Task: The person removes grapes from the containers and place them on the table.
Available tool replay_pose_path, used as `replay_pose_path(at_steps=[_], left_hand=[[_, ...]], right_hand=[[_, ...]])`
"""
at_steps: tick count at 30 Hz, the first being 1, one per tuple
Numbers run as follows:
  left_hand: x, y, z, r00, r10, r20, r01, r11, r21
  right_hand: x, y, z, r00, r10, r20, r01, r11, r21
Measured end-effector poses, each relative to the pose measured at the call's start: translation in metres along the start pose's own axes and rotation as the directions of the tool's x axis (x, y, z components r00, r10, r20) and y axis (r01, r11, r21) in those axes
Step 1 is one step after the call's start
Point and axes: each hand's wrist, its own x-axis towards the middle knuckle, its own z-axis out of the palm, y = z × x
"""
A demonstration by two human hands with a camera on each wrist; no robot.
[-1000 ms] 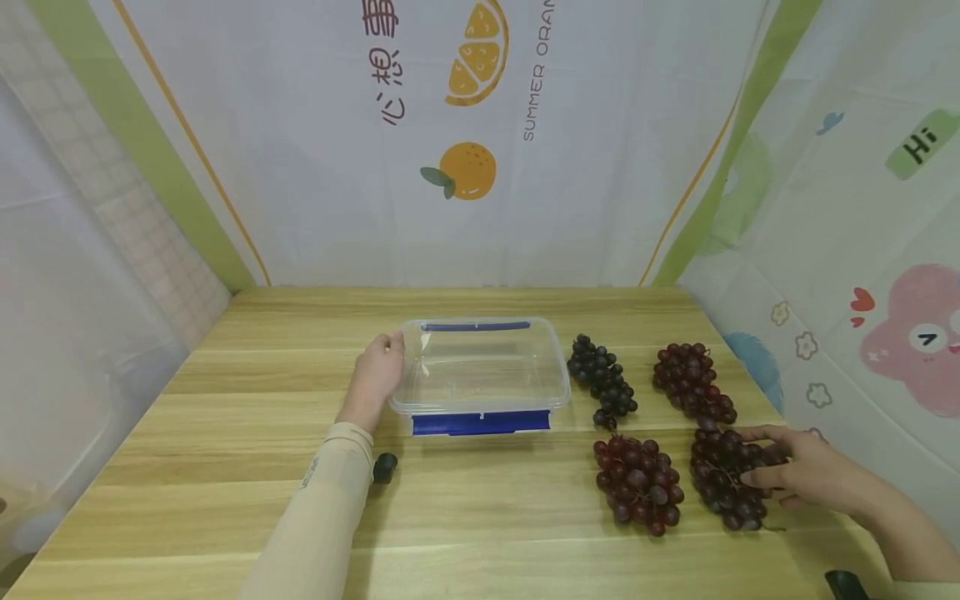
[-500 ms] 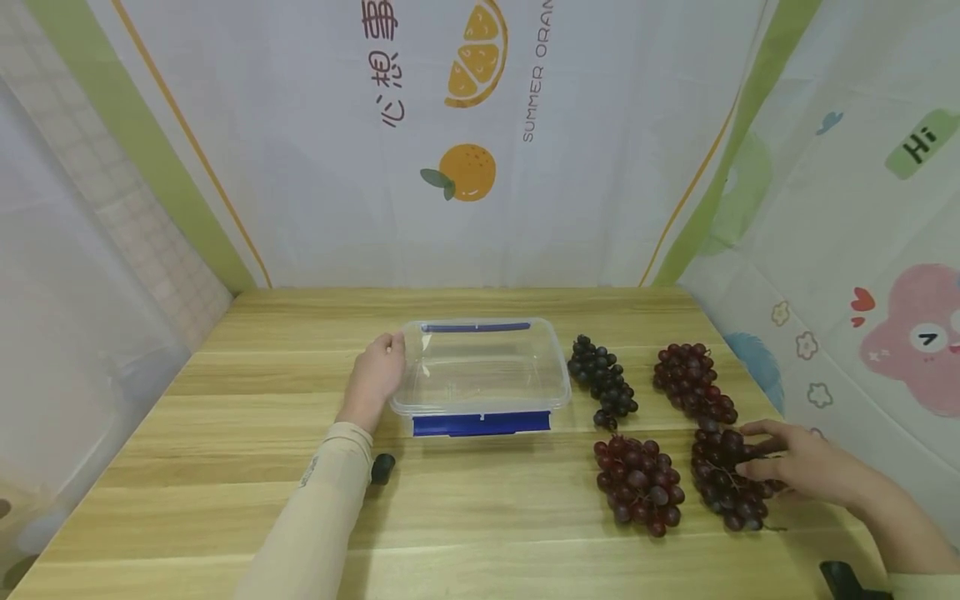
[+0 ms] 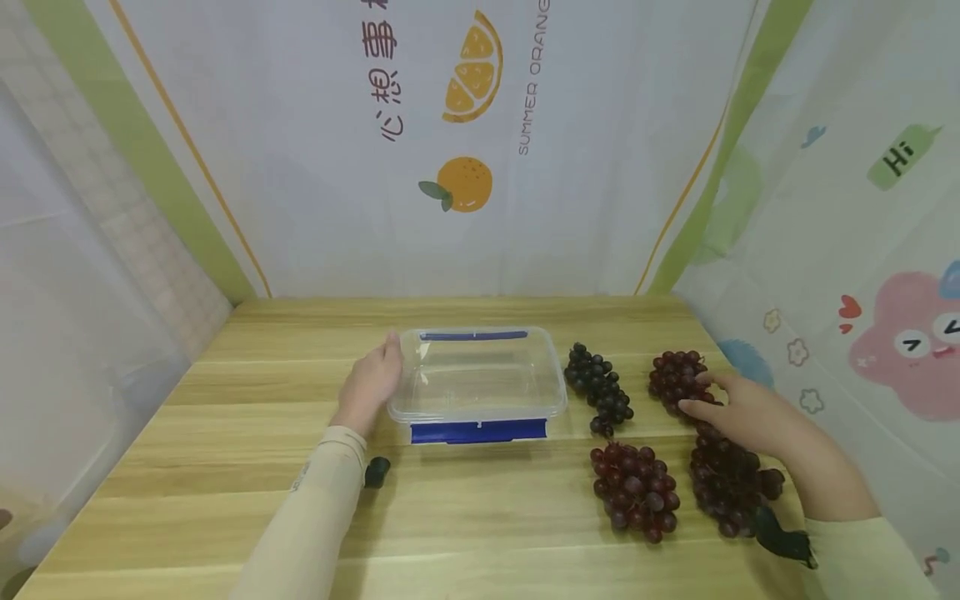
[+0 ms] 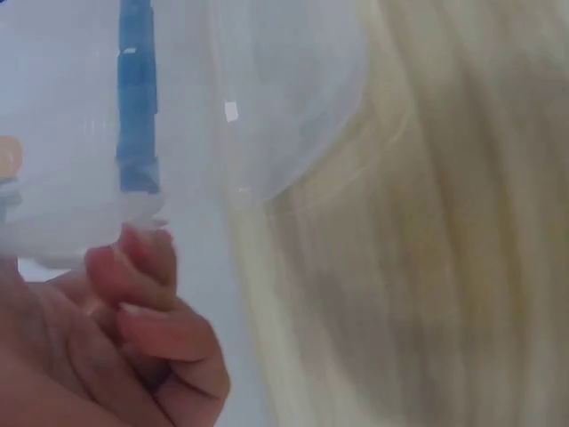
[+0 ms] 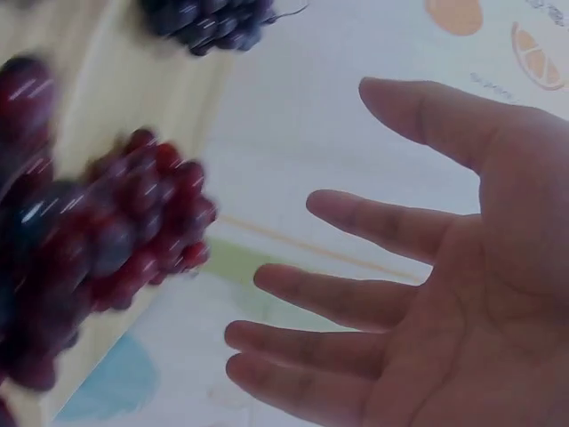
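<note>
A clear plastic food container (image 3: 480,379) with blue side clips sits on the table. My left hand (image 3: 371,377) holds its left rim; in the left wrist view the curled fingers (image 4: 169,347) pinch the edge. My right hand (image 3: 757,417) hovers over the red grape bunch (image 3: 675,375) at the far right, partly hiding it. In the right wrist view its fingers (image 5: 347,298) are spread, with nothing between them and the bunches apart from them. Below the wrist lies another dark red bunch (image 3: 723,483).
A black grape bunch (image 3: 597,385) lies just right of the container. Nearer the front is a red grape bunch (image 3: 634,492). Printed cloth (image 3: 585,208) hangs behind the wooden table (image 3: 465,517) and along both sides. Dark wrist devices show at both sleeves.
My right hand has lifted off the front-right grape bunch and moved away from me to above the far-right one. My left hand stays on the container. The head view has tilted slightly up.
</note>
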Motion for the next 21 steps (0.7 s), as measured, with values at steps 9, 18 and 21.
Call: replay_pose_path(at_steps=[9, 18, 21], left_hand=[[0.001, 0.009, -0.018, 0.996, 0.053, 0.066, -0.06, 0.992, 0.115], [-0.01, 0.013, -0.035, 0.984, 0.159, 0.077, -0.173, 0.954, 0.243], [-0.017, 0.016, -0.04, 0.98, 0.176, 0.088, -0.195, 0.931, 0.308]], right_hand=[[0.025, -0.053, -0.014, 0.998, -0.049, -0.034, 0.049, 0.999, 0.003], [0.045, -0.089, -0.017, 0.994, -0.105, -0.02, 0.104, 0.993, -0.055], [0.048, -0.098, -0.015, 0.996, -0.088, -0.017, 0.086, 0.994, -0.065]])
